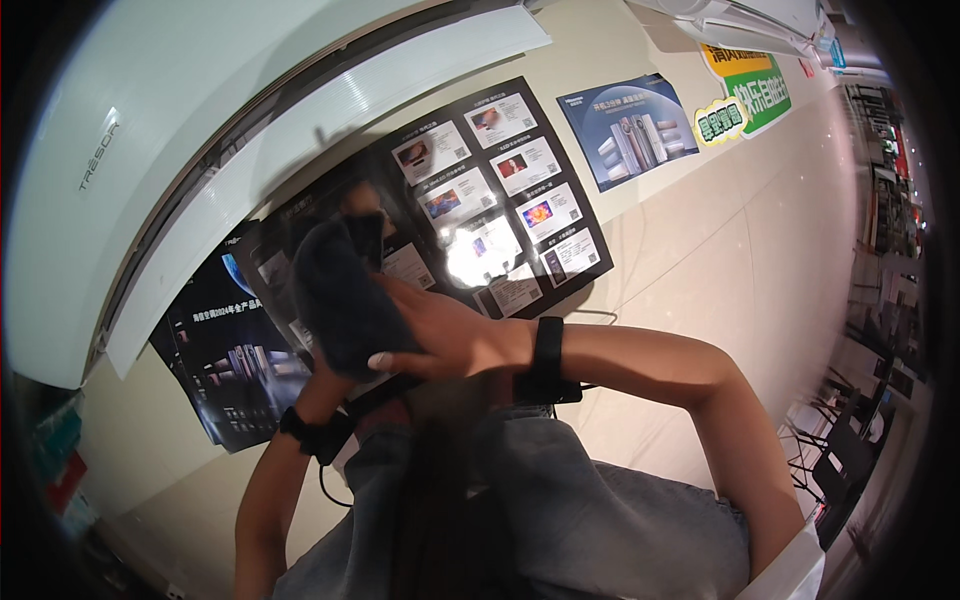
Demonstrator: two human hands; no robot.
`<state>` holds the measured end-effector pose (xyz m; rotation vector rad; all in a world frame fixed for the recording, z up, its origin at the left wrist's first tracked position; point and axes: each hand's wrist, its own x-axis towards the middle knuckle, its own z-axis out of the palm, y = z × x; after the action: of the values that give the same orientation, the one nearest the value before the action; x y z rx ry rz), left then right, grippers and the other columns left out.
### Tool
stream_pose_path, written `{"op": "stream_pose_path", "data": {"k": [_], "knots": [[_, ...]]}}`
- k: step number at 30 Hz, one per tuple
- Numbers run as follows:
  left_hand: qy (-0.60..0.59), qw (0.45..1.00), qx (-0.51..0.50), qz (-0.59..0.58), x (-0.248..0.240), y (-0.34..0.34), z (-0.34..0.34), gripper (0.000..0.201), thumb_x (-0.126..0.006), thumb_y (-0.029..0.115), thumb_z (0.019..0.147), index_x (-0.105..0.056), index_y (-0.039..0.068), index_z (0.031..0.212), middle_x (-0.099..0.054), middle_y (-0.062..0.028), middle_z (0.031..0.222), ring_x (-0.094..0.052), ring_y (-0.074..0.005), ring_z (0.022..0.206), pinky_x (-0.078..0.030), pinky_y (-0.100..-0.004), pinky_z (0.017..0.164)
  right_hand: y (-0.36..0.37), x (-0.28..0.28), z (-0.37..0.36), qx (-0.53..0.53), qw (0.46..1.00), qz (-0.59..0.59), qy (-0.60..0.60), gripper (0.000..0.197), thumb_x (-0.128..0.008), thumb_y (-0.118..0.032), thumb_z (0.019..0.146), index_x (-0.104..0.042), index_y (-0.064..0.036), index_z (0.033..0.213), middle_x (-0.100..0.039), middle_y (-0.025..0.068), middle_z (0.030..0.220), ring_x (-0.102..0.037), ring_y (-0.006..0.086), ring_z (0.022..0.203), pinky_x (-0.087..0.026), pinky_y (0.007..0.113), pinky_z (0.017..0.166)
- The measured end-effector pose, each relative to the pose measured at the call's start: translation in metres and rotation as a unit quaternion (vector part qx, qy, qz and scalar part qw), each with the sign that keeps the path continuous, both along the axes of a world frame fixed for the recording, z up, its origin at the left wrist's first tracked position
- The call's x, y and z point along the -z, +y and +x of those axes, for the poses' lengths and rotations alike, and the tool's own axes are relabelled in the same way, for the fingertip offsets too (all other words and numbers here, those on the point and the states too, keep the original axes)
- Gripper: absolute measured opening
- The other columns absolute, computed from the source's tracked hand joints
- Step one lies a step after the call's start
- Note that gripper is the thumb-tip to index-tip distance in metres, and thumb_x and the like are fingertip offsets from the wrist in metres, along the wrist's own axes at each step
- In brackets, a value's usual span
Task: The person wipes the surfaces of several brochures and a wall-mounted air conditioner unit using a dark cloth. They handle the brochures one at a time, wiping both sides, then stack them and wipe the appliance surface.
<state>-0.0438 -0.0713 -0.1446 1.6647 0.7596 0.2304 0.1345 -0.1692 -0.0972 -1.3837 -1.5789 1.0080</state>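
Against the dark glossy display board (470,190) with its small picture cards, the right hand (450,335) presses a dark grey fuzzy cloth (345,300), fingers (385,360) wrapped round its lower edge. The left hand (mostly hidden behind the cloth) cannot be judged. By the look of it, wiping is under way; the board's right part gleams, yet how much remains is unclear. Below lies a pale tiled floor (720,260), above a white appliance casing (150,130).
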Motion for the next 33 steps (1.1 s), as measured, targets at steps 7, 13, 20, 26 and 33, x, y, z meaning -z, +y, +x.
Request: {"op": "stream_pose_path", "data": {"k": [7,13,20,26,33], "knots": [[-0.019,0.975,-0.065,0.211,-0.053,-0.007,-0.002,0.073,-0.073,0.029,0.084,-0.037,0.005,0.144,-0.045,-0.0134,0.141,-0.044,-0.0296,0.132,-0.035,-0.0377,0.111,-0.002,-0.027,0.017,-0.036,0.998,0.044,-0.014,0.081,-0.072,-0.042,0.081,-0.036,0.0049,0.136,-0.038,0.0259,0.129,-0.047,0.0459,0.116,-0.04,0.048,0.102],[-0.205,0.958,-0.101,-0.175,-0.06,-0.005,-0.005,0.065,-0.063,0.031,0.093,-0.035,0.003,0.145,-0.048,-0.0115,0.139,-0.047,-0.024,0.129,-0.038,-0.0378,0.111,-0.005,-0.041,-0.003,0.157,0.98,0.059,0.103,0.078,-0.073,-0.036,0.081,-0.036,0.0036,0.137,-0.037,0.0251,0.13,-0.045,0.0421,0.119,-0.039,0.046,0.102],[-0.219,0.865,-0.227,-0.39,-0.079,0.01,0.001,0.052,-0.051,0.026,0.101,-0.034,0.003,0.144,-0.05,-0.0122,0.137,-0.052,-0.0228,0.124,-0.047,-0.0376,0.104,0.004,-0.034,0.02,0.079,0.981,0.163,0.077,0.062,-0.066,-0.022,0.085,-0.043,0.0024,0.138,-0.031,0.0275,0.142,-0.039,0.0404,0.13,-0.033,0.045,0.107],[-0.058,0.98,-0.173,0.078,-0.099,0.034,0.037,0.073,-0.069,0.027,0.088,-0.032,0.005,0.147,-0.049,-0.0143,0.138,-0.05,-0.0271,0.127,-0.04,-0.0397,0.108,0.01,0.035,0.072,0.268,0.912,0.085,-0.301,0.056,-0.063,-0.031,0.088,-0.048,-0.0057,0.136,-0.034,0.0291,0.144,-0.036,0.0451,0.133,-0.033,0.053,0.108],[0.201,0.842,0.066,0.496,-0.034,0.014,0.077,0.09,-0.082,0.035,0.07,-0.038,0.022,0.147,-0.046,-0.0217,0.134,-0.049,-0.0402,0.121,-0.041,-0.0538,0.098,0.0,0.061,0.081,0.14,0.883,-0.011,-0.448,0.067,-0.056,-0.04,0.088,-0.04,-0.0103,0.146,-0.024,0.0249,0.154,-0.02,0.044,0.143,-0.016,0.059,0.114]]}}
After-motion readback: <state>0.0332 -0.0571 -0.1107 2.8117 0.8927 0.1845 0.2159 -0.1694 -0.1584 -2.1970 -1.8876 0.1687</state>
